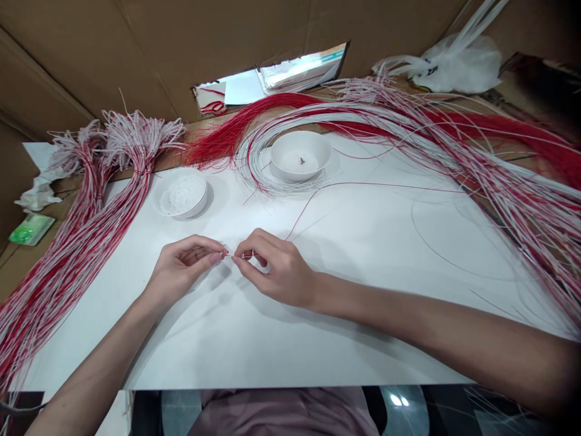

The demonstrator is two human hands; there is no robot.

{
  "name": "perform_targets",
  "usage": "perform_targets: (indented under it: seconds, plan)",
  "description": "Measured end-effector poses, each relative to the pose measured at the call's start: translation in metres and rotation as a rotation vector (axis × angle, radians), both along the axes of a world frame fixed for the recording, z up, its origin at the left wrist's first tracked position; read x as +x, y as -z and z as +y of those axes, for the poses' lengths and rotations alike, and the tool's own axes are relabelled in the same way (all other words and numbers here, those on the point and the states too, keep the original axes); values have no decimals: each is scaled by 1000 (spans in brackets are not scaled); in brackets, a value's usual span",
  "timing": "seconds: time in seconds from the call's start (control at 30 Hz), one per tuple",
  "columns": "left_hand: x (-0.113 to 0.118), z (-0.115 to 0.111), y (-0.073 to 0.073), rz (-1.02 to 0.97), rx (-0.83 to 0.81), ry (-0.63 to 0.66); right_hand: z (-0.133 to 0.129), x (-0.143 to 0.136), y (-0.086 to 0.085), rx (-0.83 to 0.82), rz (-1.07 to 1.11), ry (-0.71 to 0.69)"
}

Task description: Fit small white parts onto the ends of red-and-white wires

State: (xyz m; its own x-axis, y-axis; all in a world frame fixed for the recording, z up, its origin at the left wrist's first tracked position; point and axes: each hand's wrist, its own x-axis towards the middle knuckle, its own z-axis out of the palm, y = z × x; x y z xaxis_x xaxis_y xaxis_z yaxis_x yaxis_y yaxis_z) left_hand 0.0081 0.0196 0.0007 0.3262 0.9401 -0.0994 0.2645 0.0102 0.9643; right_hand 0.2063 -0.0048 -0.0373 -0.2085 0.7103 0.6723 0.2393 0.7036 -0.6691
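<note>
Over the white tabletop (295, 339), my left hand (181, 266) and my right hand (276, 266) meet fingertip to fingertip with a small gap between them. My right thumb and forefinger pinch the end of a thin red wire (302, 212), which runs from behind that hand up and off to the right. A fine pale tip bridges the gap to my left fingers. Those are pinched too, on something too small to make out. Just beyond my left hand stands a white bowl (200, 203) holding small white pieces (179, 192).
A second white bowl (302, 172) with a tiny dark bit sits on coiled white wires (254, 163). Bundles of red and white wires lie at left (113, 200) and right (490, 175). Cardboard (136, 54) walls the back; a plastic bag (472, 63) rests at back right.
</note>
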Motion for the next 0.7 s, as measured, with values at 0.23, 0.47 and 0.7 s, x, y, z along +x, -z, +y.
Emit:
perform_targets:
  seconds: [0.23, 0.47, 0.7]
  plan:
    - [-2, 0, 2, -22, 26, 19, 0, 0, 1, -1, -1, -4]
    - [-1, 0, 1, -35, 45, 22, 0, 0, 1, 0, -2, -3]
    - [-2, 0, 1, -32, 62, 26, 0, 0, 1, 10, -4, -6]
